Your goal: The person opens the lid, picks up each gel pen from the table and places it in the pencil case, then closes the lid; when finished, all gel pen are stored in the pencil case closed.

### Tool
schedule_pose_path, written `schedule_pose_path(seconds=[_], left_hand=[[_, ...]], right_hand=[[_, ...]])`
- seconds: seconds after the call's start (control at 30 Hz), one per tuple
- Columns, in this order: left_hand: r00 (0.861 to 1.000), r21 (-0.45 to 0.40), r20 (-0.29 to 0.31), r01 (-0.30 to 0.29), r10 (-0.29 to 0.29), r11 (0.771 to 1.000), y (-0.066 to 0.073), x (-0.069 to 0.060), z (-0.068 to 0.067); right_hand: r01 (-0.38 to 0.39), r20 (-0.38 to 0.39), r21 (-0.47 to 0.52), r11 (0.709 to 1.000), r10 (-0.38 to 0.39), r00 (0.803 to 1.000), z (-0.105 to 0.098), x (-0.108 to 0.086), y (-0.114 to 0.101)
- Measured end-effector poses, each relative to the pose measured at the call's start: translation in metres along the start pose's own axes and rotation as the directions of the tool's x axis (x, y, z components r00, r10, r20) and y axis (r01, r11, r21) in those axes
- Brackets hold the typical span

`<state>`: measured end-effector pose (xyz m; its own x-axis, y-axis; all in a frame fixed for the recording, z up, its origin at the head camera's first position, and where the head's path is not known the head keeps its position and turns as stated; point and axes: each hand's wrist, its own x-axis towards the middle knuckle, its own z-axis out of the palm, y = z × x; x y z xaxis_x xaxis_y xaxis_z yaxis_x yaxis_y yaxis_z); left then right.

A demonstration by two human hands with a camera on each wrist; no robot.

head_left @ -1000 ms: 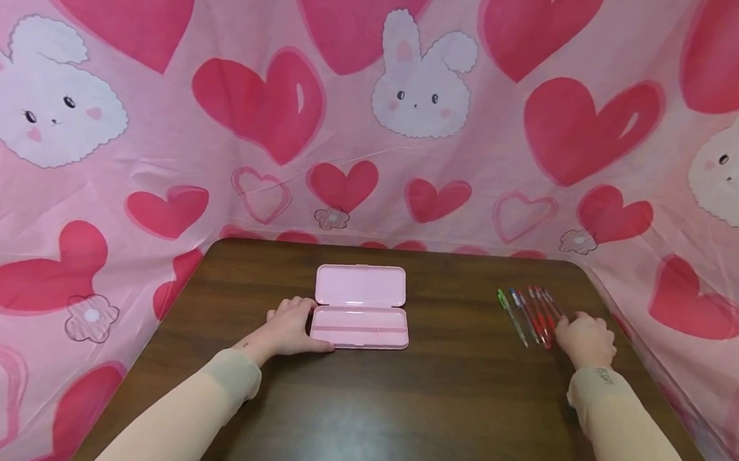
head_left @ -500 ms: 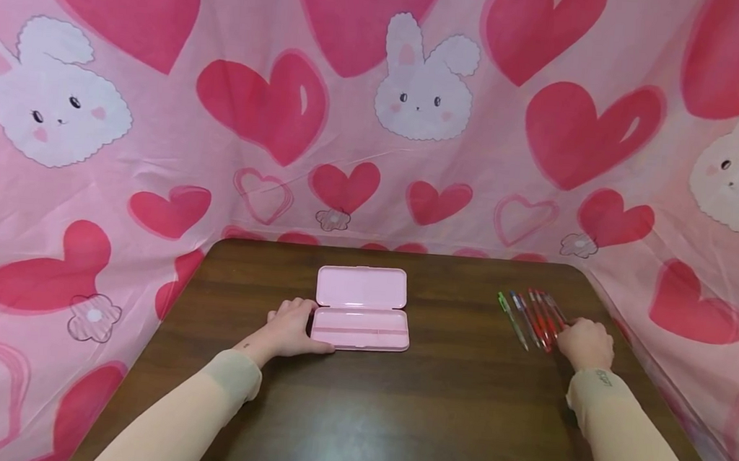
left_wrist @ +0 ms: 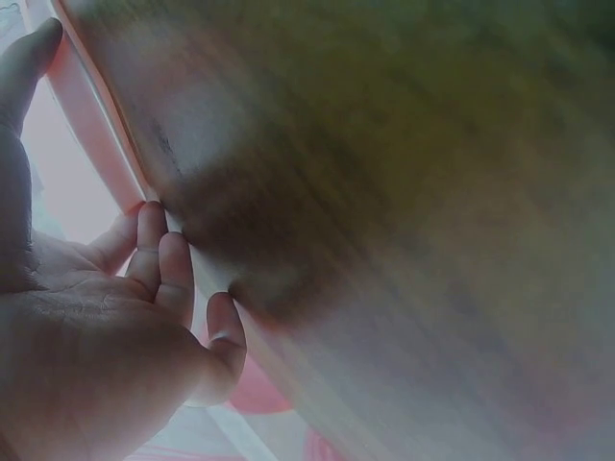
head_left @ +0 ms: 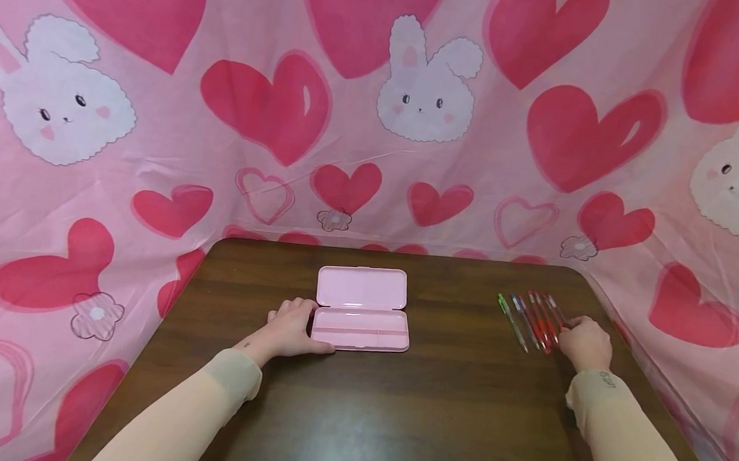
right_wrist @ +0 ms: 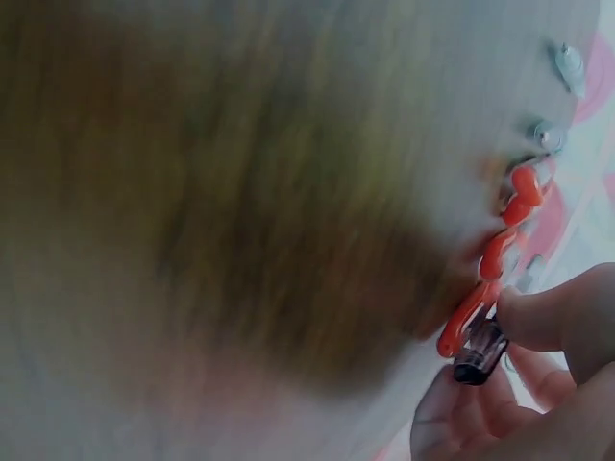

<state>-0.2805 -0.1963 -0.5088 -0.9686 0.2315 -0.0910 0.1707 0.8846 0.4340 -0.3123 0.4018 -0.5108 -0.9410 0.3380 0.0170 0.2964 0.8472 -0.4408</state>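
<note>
An opened pink pencil case (head_left: 363,288) lies on the brown table, its tray with narrow compartments nearest the person. The left hand (head_left: 288,329) holds the case's left end, thumb at the front edge and fingers along the side; the left wrist view shows the same hand (left_wrist: 106,317) against the case's pink wall. At the right, several pens lie side by side: a green one (head_left: 513,321), a blue-topped one and red ones (head_left: 540,320). The right hand (head_left: 586,344) pinches the rightmost, dark-tipped pen (right_wrist: 480,353) between thumb and fingers, as the right wrist view shows.
The brown table (head_left: 381,419) has rounded far corners. A pink cloth (head_left: 351,128) printed with hearts and rabbits hangs behind the table and along both sides. Bare tabletop lies between the case and the pens.
The right hand has shifted very slightly, with the rightmost pen's top now a little apart from the red pens. The left hand stays at the case.
</note>
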Motion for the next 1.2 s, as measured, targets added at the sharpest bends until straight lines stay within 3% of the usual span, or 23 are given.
schedule_pose_path(seconds=[0.2, 0.47, 0.57, 0.87, 1.2], left_hand=[[1.0, 0.001, 0.004, -0.001, 0.001, 1.0, 0.0, 0.0, 0.0], [1.0, 0.005, 0.01, 0.004, -0.004, 1.0, -0.002, 0.003, 0.002], [1.0, -0.002, 0.014, 0.001, -0.001, 1.0, -0.002, 0.003, 0.002], [1.0, -0.005, 0.016, 0.009, -0.009, 1.0, -0.006, 0.001, 0.003], [1.0, -0.008, 0.016, 0.007, -0.006, 1.0, -0.004, 0.003, 0.001]], right_hand=[[0.036, -0.028, 0.05, 0.998, -0.034, 0.999, 0.001, -0.001, -0.016], [0.162, -0.055, 0.103, 0.981, -0.157, 0.986, 0.008, -0.005, -0.059], [0.228, -0.061, 0.116, 0.967, -0.222, 0.973, 0.015, -0.011, -0.078], [0.431, -0.113, 0.129, 0.893, -0.418, 0.901, 0.033, -0.031, -0.133], [0.486, -0.079, 0.174, 0.856, -0.48, 0.874, 0.042, -0.048, -0.166]])
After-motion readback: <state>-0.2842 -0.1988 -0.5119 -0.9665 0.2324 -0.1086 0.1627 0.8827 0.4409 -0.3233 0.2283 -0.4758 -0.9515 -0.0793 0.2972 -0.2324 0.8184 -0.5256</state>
